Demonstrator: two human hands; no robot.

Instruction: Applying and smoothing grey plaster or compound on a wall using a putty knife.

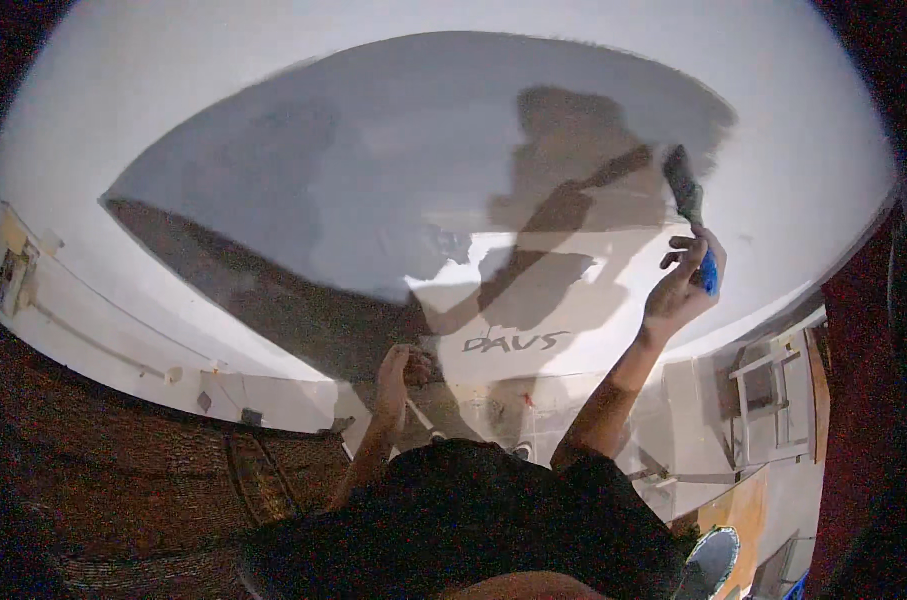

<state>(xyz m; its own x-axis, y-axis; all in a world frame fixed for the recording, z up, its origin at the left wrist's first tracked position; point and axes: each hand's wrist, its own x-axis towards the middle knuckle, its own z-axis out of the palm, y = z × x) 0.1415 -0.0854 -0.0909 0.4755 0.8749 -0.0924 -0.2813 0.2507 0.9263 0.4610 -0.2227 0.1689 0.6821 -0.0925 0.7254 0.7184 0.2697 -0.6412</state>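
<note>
My right hand (686,275) is raised to the wall on the right, its fingers wrapped round a paintbrush (683,185). The brush's dark head points up against the wall near the right edge of a large grey painted patch (394,130). Blue shows by my palm, seemingly the brush's handle. Lower and left of it, my left hand (409,366) hangs in front of the wall with its fingers curled in. Whether it holds anything is hidden.
Dark lettering (517,343) marks the pale wall below the grey patch. My shadow falls across the wall. A woven brown surface (124,460) lies at lower left. At right stand a white frame (774,400) and an oval, light-rimmed object (716,560) beside an orange-brown board (749,510).
</note>
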